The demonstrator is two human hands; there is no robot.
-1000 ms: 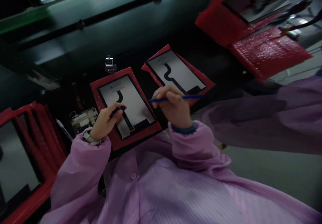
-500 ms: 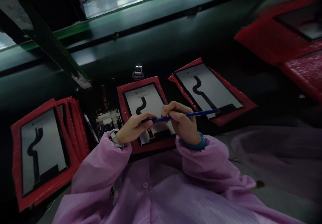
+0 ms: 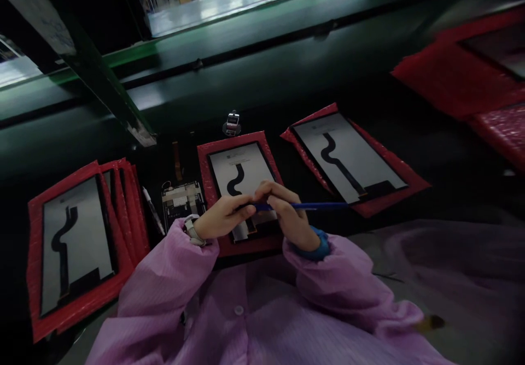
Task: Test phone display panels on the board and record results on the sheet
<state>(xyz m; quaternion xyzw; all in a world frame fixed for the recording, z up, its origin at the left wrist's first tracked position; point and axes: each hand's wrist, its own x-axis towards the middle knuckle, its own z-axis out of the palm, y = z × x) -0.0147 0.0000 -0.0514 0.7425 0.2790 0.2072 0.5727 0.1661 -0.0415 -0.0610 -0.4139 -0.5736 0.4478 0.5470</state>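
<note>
A thin blue stick-like tool [image 3: 320,206], perhaps a pen or tweezers, lies across both hands. My left hand [image 3: 223,216] pinches its near left end between thumb and fingers. The fingers of my right hand [image 3: 287,212] close round its middle, touching my left fingertips, while the far end points right. Below the hands a display panel [image 3: 246,160] rests on a red bubble-wrap sleeve [image 3: 205,160]. A black curved flex cable [image 3: 235,178] runs down the panel's pale back, and the hands hide its lower part.
Another panel [image 3: 353,146] lies on red wrap to the right. Stacked sleeved panels [image 3: 76,239] stand at left beside a white pen [image 3: 153,212]. An opened device [image 3: 182,198], an orange flex strip [image 3: 177,160] and a small metal object [image 3: 232,123] lie nearby. More red wrap [image 3: 459,75] is far right.
My right hand has shifted left along the blue tool, closer to my left hand. The tool is now nearly level. The whole view has shifted slightly.
</note>
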